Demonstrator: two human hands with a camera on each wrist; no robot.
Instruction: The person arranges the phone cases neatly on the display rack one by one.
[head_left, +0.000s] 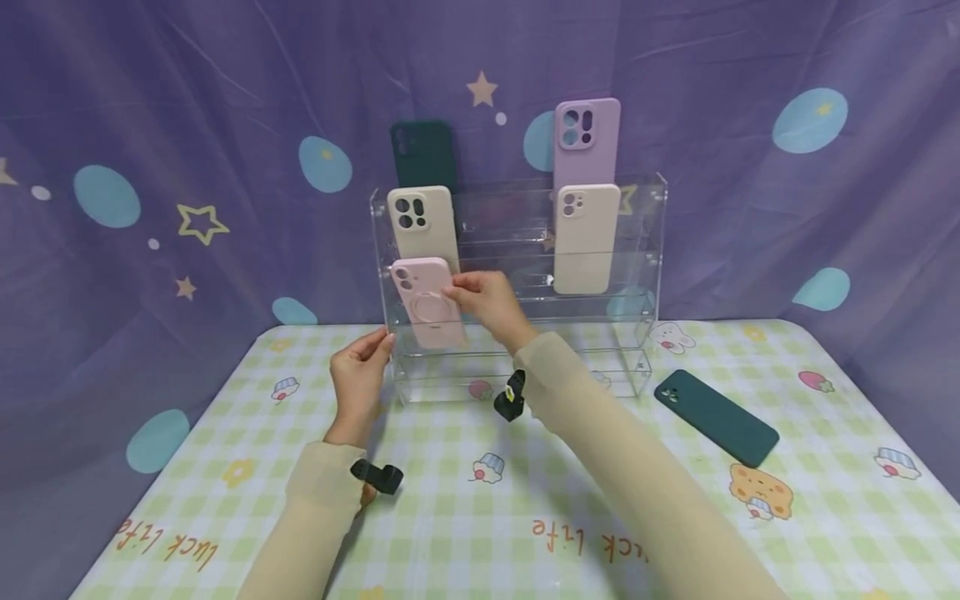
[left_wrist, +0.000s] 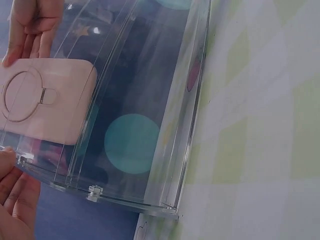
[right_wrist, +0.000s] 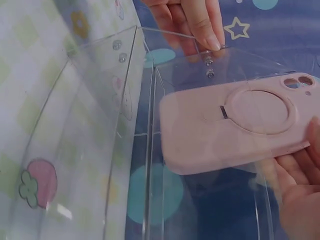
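A pink phone case (head_left: 429,310) with a ring on its back leans, slightly tilted, in a lower tier at the left of a clear acrylic display stand (head_left: 517,360). My right hand (head_left: 491,302) pinches the case's right edge between thumb and fingers. At the stand's left side, my left hand (head_left: 362,371) grips the edge of the side panel, thumb in front and fingers behind, as the right wrist view shows. Behind the pink case stand a cream phone case (head_left: 426,223) and, higher up, a dark green phone case (head_left: 426,154).
On the stand's right side, a white phone case (head_left: 587,242) sits in front of a purple phone case (head_left: 600,154). Another green phone case (head_left: 716,417) lies flat on the checked tablecloth (head_left: 450,533), right of the stand. A purple curtain (head_left: 225,100) hangs behind.
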